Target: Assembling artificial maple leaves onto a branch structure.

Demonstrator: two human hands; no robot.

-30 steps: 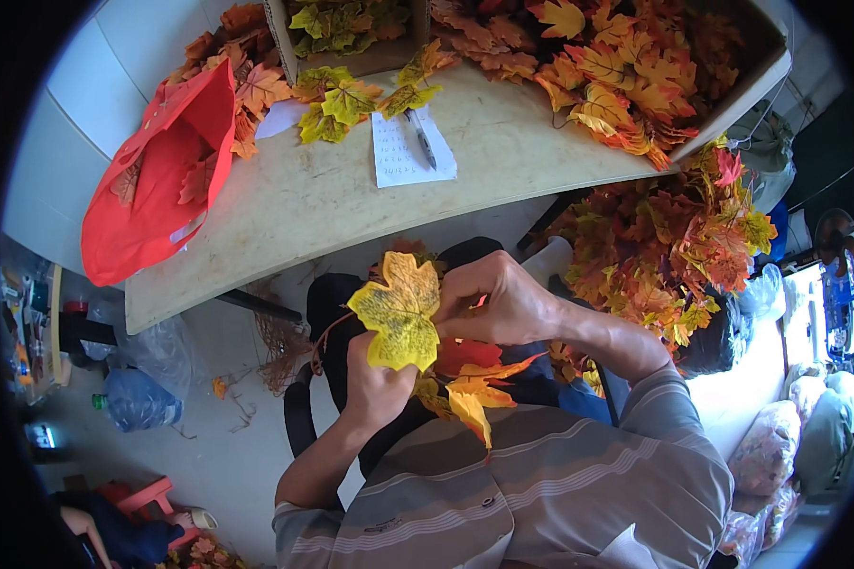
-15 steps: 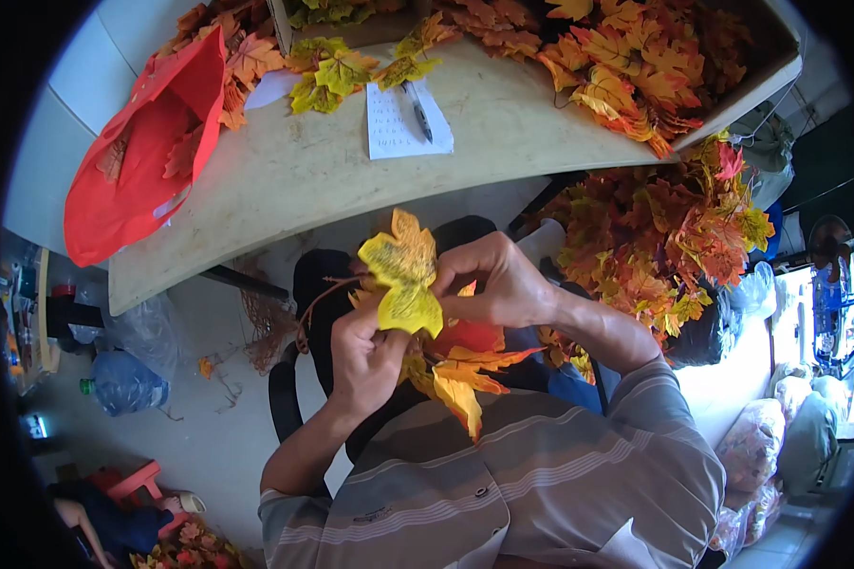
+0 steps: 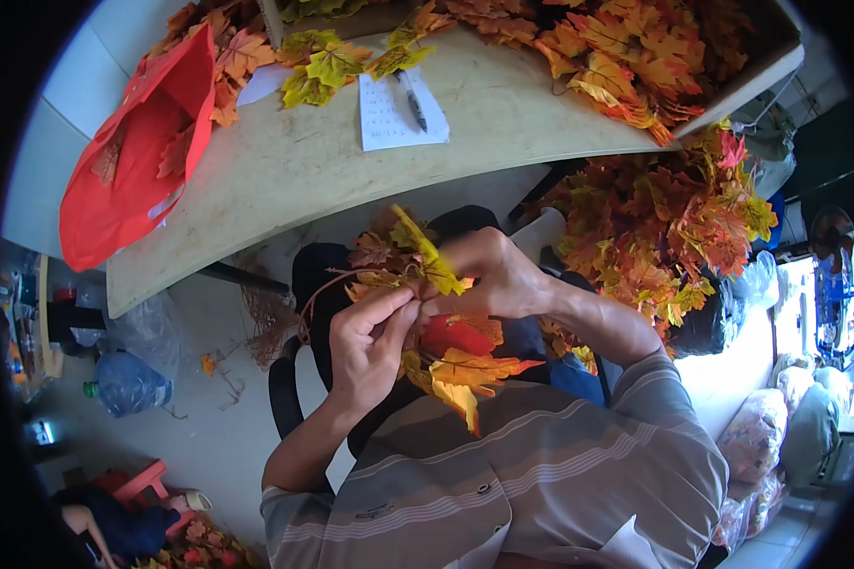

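Looking down on a pale, scuffed worktop (image 3: 285, 180) curving across a tiled room, above a grey floor littered with dry twigs. Lying on the worktop: a red fabric bag (image 3: 128, 175) at the left end, a white note sheet (image 3: 394, 119) with a pen (image 3: 411, 100) across it, and heaps of orange and yellow artificial maple leaves (image 3: 626, 57) along the far edge. Spilling beside the worktop on the right, another pile of orange-red leaves (image 3: 674, 228). Standing on the floor at left, a clear plastic bottle (image 3: 123, 384).

Sitting over a black chair (image 3: 304, 284), holding a yellow-green artificial leaf sprig (image 3: 422, 256) between both hands, just in front of the chest. Left hand (image 3: 370, 346) pinching the stem with closed grip; right hand (image 3: 489, 275) closed around the sprig's leaves. Hanging below the hands, orange leaves (image 3: 470, 370) touching the striped shirt (image 3: 541, 474).
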